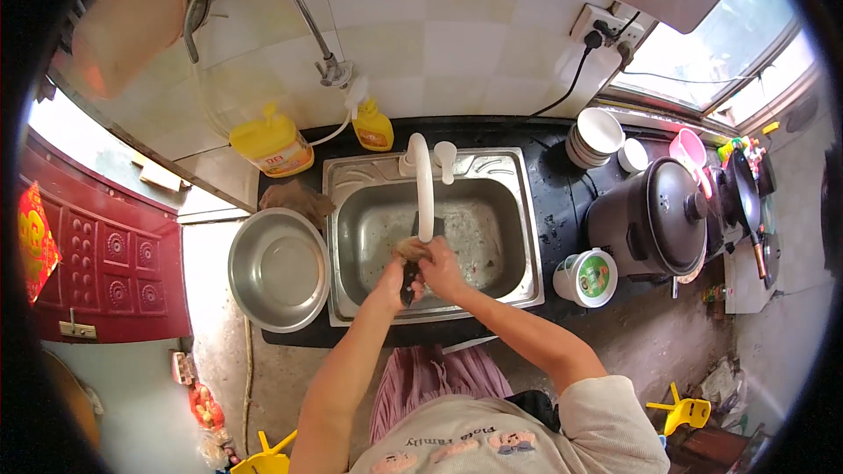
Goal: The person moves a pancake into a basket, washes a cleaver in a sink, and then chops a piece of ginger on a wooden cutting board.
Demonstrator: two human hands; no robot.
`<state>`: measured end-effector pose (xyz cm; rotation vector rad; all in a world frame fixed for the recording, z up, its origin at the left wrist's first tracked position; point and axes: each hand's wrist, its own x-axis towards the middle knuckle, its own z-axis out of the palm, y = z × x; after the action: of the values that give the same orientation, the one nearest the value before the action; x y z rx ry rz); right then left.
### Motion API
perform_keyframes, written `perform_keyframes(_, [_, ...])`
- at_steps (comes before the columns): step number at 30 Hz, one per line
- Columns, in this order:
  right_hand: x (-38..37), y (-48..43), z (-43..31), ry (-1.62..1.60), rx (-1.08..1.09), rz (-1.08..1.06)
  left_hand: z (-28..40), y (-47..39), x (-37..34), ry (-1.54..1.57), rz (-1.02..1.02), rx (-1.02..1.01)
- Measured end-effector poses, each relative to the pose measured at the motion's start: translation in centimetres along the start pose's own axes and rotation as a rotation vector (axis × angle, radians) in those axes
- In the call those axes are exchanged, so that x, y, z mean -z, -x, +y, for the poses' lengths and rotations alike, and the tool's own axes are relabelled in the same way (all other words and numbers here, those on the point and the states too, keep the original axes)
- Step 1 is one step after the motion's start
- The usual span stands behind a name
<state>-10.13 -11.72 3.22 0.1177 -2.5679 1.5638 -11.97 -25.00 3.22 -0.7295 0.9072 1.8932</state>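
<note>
Over the stainless steel sink (507, 237), below the white curved faucet (425, 191), both hands are close together. My left hand (394, 280) is closed on the black handle of a knife (409, 283), whose dark wide blade points away from me under the faucet. My right hand (440, 270) holds a tan, crumpled cloth or scrubber (413, 248) against the knife near the faucet's mouth. The fingers partly hide both things. Small dark bits lie on the basin floor.
A metal bowl (237, 270) stands left of the sink, by a brown cloth (296, 203) and a yellow jug (273, 145). At the right are a lidded white tub (586, 278), stacked bowls (596, 135) and a large dark cooker (649, 224).
</note>
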Motion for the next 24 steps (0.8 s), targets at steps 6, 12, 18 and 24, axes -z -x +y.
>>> perform_keyframes(6, [6.9, -0.3, -3.7, -0.03, -0.12, -0.041, 2.4, -2.8, -7.4, 0.201, 0.021, 0.001])
perform_keyframes(12, [6.7, 0.2, -3.9, -0.006, 0.043, -0.053, 2.5, -4.3, -6.1, 0.348, 0.011, -0.01])
perform_keyframes(18, [3.9, -3.2, 1.9, 0.139, 0.107, -0.104, 0.2, -0.8, -3.7, -0.484, 0.122, 0.011])
perform_keyframes(24, [1.5, -7.8, 5.6, 0.431, 0.181, -0.395, -5.5, 4.3, 1.7, -1.208, 0.409, -0.508])
